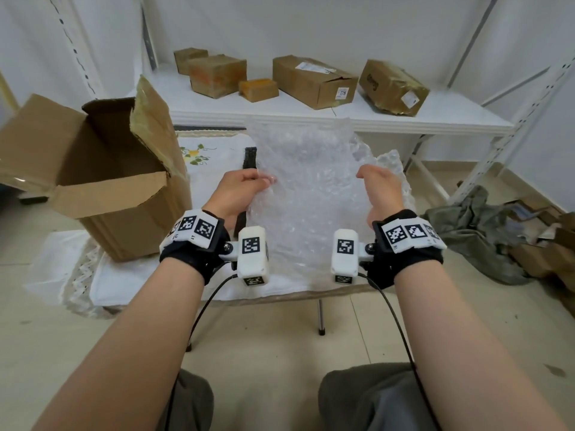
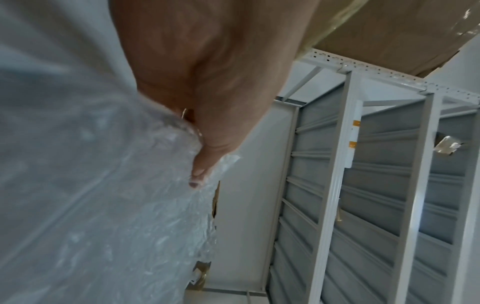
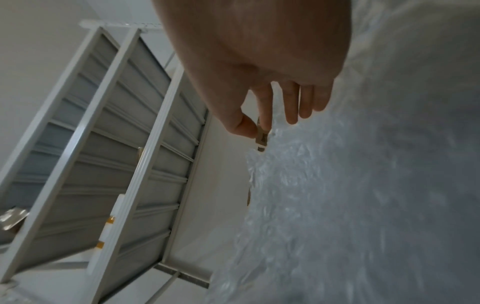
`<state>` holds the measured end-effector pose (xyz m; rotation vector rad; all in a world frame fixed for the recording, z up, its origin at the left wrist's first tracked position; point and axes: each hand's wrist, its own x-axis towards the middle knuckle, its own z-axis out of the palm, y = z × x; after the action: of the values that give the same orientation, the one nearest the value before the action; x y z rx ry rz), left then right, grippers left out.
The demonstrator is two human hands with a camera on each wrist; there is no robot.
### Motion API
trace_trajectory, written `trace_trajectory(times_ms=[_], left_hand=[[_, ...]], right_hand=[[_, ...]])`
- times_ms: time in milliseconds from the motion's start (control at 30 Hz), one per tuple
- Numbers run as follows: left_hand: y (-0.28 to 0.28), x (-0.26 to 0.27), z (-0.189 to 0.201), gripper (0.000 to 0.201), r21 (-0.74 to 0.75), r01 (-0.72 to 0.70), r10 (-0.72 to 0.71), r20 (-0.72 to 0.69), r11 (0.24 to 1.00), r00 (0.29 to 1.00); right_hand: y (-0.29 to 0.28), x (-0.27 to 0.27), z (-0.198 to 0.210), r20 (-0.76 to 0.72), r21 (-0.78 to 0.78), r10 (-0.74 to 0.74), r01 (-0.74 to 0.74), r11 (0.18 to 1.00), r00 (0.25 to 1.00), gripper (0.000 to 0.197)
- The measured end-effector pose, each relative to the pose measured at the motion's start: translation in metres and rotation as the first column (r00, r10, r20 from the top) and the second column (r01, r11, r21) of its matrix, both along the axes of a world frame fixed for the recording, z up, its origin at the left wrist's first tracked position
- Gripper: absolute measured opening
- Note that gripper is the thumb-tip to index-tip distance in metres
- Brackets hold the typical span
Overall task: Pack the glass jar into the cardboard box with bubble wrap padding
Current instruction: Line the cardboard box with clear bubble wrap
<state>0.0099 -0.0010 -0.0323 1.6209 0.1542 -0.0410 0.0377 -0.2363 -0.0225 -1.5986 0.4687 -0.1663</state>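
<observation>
Both forearms reach out from the bottom of the head view, each wrist wrapped in a black band carrying white marker blocks. Beyond them the left hand [image 1: 239,190] pinches the left edge of the bubble wrap [image 1: 308,194], thumb on top and fingers curled behind the sheet. On the other side the right hand [image 1: 378,192] grips the sheet's right edge, fingers curled out of sight behind it. Held between them, the bubble wrap stands raised and spread over a small table [image 1: 155,272] covered with a white cloth. Left of the bubble wrap, on the same table, sits the cardboard box [image 1: 102,178], its flaps up and its top open. A black strap [image 1: 249,160] lies just beside the sheet's left edge. Behind the bubble wrap a white shelf [image 1: 342,115] carries several closed brown boxes. Right of the sheet, on the floor, lies a heap of olive cloth [image 1: 479,225]. No glass jar can be made out; the sheet hides whatever is behind it.

From the left wrist, the left hand [image 2: 207,86] closes on the crinkled edge of the bubble wrap [image 2: 109,195], one fingertip pressed onto the film. Right of the sheet stands grey metal shelving [image 2: 363,185].

From the right wrist, the right hand [image 3: 262,67] shows thumb and forefinger pinching the rim of the bubble wrap [image 3: 350,195], with the other fingers hanging loosely straight beside it. Left of the sheet is the metal shelving [image 3: 103,144].
</observation>
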Motion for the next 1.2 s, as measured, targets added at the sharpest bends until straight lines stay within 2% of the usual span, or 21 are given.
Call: trace_trajectory(times_ms=[100,267,333,367,467,533,600,700,767,833,900,1067,1200], left_hand=[[0.006,-0.009,0.009,0.023,-0.029,0.016,-0.016,-0.002,0.999,1.0],[0.018,-0.023,0.019,0.024,-0.149,0.041,-0.042,-0.002,0.988,0.999],[0.02,-0.03,0.023,0.021,-0.157,0.051,-0.053,-0.008,0.986,0.999],[0.021,-0.034,0.026,0.021,-0.159,0.057,-0.057,-0.001,0.986,0.998],[0.022,-0.039,0.032,0.021,-0.091,0.029,-0.023,0.067,0.995,0.998],[0.025,-0.036,0.033,0.021,-0.091,-0.012,0.019,0.079,0.996,0.997],[0.029,-0.034,0.031,0.03,-0.028,-0.018,0.019,0.061,0.999,0.998],[0.034,-0.033,0.021,0.039,0.161,0.042,-0.047,0.025,0.986,0.999],[0.036,-0.033,0.013,0.03,0.234,0.049,-0.06,0.04,0.971,0.997],[0.038,-0.03,0.008,0.018,0.202,0.058,-0.071,0.056,0.978,0.996],[0.041,-0.026,0.008,0.013,0.107,0.067,-0.075,0.071,0.992,0.995],[0.041,-0.021,0.019,0.031,-0.165,0.067,-0.061,0.039,0.984,0.997],[0.041,-0.017,0.019,0.028,-0.26,-0.006,0.01,0.013,0.966,1.0]], right_hand=[[-0.009,-0.005,-0.005,0.031,-0.092,0.05,-0.047,0.995,0.998,0.033],[-0.015,-0.012,-0.017,-0.081,-0.228,0.178,-0.192,0.954,0.981,0.057],[-0.017,-0.016,-0.018,-0.111,-0.221,0.189,-0.21,0.952,0.976,0.062],[-0.019,-0.016,-0.019,-0.122,-0.204,0.195,-0.217,0.955,0.973,0.059],[-0.024,-0.019,-0.018,-0.126,-0.15,0.268,-0.285,0.947,0.955,0.022],[-0.023,-0.022,-0.015,-0.089,-0.076,0.361,-0.368,0.927,0.928,0.007],[-0.02,-0.022,-0.011,-0.062,-0.039,0.406,-0.408,0.912,0.912,0.007],[-0.018,-0.018,-0.007,-0.056,-0.109,0.377,-0.381,0.918,0.925,0.014],[-0.019,-0.017,-0.008,-0.024,-0.112,0.377,-0.377,0.919,0.926,0.02],[-0.023,-0.016,-0.012,0.002,-0.091,0.386,-0.384,0.919,0.923,0.022],[-0.026,-0.015,-0.013,0.008,-0.044,0.4,-0.399,0.916,0.916,0.026],[-0.035,-0.011,-0.014,0.124,0.202,0.385,-0.403,0.893,0.915,0.038],[-0.031,-0.009,-0.013,0.095,0.259,0.289,-0.304,0.917,0.952,0.024]])
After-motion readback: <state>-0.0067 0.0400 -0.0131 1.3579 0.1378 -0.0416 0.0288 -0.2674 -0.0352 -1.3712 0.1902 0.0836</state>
